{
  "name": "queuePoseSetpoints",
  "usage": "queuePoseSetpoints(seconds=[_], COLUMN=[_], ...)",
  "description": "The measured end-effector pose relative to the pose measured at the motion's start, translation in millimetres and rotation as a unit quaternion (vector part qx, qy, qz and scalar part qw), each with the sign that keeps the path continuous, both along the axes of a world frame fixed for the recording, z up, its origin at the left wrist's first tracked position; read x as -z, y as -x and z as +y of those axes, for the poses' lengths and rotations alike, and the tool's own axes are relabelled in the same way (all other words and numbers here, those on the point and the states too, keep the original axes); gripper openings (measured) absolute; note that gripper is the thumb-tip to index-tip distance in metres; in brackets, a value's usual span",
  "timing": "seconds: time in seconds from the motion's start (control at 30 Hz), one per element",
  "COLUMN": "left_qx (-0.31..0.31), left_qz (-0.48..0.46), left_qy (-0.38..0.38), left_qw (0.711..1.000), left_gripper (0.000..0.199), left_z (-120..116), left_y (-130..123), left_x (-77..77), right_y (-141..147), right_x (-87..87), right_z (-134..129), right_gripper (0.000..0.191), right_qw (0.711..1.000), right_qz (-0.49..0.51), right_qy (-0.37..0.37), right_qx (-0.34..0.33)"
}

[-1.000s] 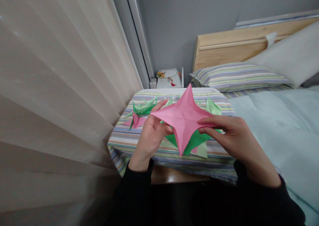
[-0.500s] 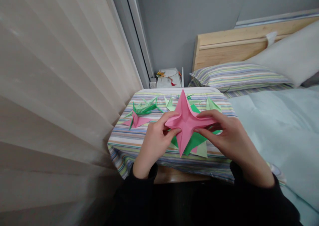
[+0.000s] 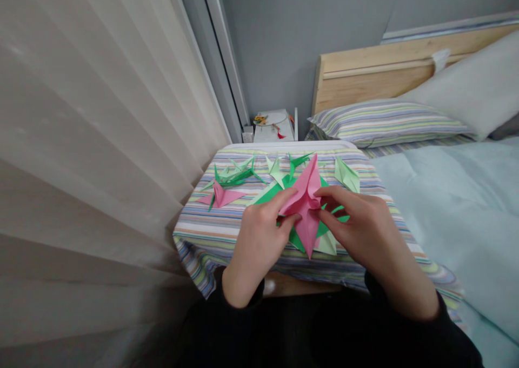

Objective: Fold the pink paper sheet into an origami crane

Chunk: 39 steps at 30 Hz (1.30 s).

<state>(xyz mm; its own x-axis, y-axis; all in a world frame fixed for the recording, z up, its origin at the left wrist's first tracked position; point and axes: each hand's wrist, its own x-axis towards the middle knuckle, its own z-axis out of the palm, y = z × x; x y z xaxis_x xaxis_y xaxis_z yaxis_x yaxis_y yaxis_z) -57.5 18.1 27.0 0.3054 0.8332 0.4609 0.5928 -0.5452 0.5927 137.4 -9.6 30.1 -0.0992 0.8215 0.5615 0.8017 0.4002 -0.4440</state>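
Between my hands is a pink origami paper, folded into a pointed shape with one tip up and one tip down. My left hand pinches its left flap between thumb and fingers. My right hand grips the right side near the creased middle. Beneath it lie green paper sheets and a pale green sheet. A pink folded crane rests left of my left hand, with green folded cranes just behind it.
A striped cloth covers the small table. Farther back are a light green folded piece and a dark green one. A white stand holds small items. A curtain hangs left; a bed is at right.
The pink paper was spread flat as a four-pointed star; now its right point is drawn in and the middle is creased. My right hand has shifted slightly toward the centre.
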Motion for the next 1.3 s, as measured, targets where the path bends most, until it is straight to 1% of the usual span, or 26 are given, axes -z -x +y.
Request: queuePoseSetpoints(seconds=[0.07,0.13,0.2,0.23,0.3,0.37,0.43,0.5,0.53,0.6,0.7,0.73,0.83,0.93,1.03,1.07,1.13,1.2,1.23,1.3], left_qx=[0.031,0.064,0.079,0.078,0.068,0.057,0.046,0.04,0.045,0.07,0.124,0.132,0.11,0.075,0.049,0.036,0.011,0.008,0.025,0.095], left_qz=[-0.096,-0.189,-0.242,-0.25,-0.24,-0.21,-0.177,-0.159,-0.16,-0.181,-0.242,-0.261,-0.295,-0.301,-0.323,-0.335,-0.353,-0.374,-0.39,-0.429], left_qy=[0.066,0.147,0.195,0.196,0.162,0.097,0.024,-0.033,-0.046,-0.03,0.051,0.075,0.102,0.085,0.082,0.089,0.096,0.093,0.101,0.15], left_qw=[0.993,0.969,0.947,0.945,0.955,0.971,0.983,0.986,0.985,0.981,0.961,0.953,0.944,0.947,0.942,0.937,0.93,0.923,0.915,0.886], left_gripper=[0.038,0.035,0.031,0.028,0.019,0.01,0.007,0.006,0.005,0.005,0.012,0.015,0.018,0.015,0.009,0.009,0.018,0.032,0.042,0.061], left_z=[1.5,3.8,6.3,7.5,9.2,9.7,9.1,7.7,7.0,5.7,5.6,6.2,8.7,9.2,6.2,4.8,2.4,1.0,0.8,1.4], left_y=[0.9,1.7,2.3,2.6,3.2,3.8,3.8,3.0,2.1,-0.4,-5.1,-6.6,-10.4,-13.9,-17.6,-18.7,-20.1,-19.8,-18.9,-16.2], left_x=[-1.3,-1.1,0.5,1.5,3.0,2.9,0.6,-2.6,-4.0,-5.0,-1.7,0.5,6.7,8.7,7.2,6.9,7.4,9.0,9.7,10.5], right_y=[-6.1,-11.9,-15.7,-16.6,-16.0,-13.0,-8.2,-2.6,0.2,5.5,10.6,11.3,11.5,12.0,16.4,18.6,22.8,24.9,24.6,21.3], right_x=[-0.6,-0.8,-0.9,-1.1,-1.7,-2.7,-4.1,-5.8,-6.7,-8.2,-8.3,-7.6,-3.8,0.1,2.1,2.3,2.3,2.5,2.9,4.5], right_z=[1.9,4.0,5.5,6.0,6.3,5.9,4.9,3.2,2.2,0.2,-0.5,0.3,4.9,9.2,9.6,9.0,7.6,7.5,8.3,11.8], right_gripper=[0.015,0.013,0.012,0.012,0.011,0.011,0.011,0.01,0.01,0.011,0.011,0.011,0.011,0.011,0.007,0.009,0.014,0.012,0.01,0.006], right_qw=[0.999,0.998,0.996,0.995,0.995,0.993,0.991,0.989,0.987,0.985,0.983,0.981,0.965,0.942,0.92,0.915,0.908,0.894,0.884,0.86], right_qz=[0.03,0.053,0.065,0.065,0.056,0.043,0.043,0.053,0.06,0.079,0.125,0.148,0.229,0.293,0.337,0.344,0.351,0.374,0.398,0.457], right_qy=[-0.01,-0.023,-0.037,-0.043,-0.051,-0.067,-0.087,-0.095,-0.091,-0.073,-0.029,-0.008,0.062,0.122,0.156,0.162,0.173,0.185,0.188,0.185], right_qx=[-0.025,-0.041,-0.049,-0.054,-0.07,-0.083,-0.09,-0.103,-0.114,-0.133,-0.133,-0.129,-0.114,-0.111,-0.124,-0.132,-0.151,-0.163,-0.159,-0.132])
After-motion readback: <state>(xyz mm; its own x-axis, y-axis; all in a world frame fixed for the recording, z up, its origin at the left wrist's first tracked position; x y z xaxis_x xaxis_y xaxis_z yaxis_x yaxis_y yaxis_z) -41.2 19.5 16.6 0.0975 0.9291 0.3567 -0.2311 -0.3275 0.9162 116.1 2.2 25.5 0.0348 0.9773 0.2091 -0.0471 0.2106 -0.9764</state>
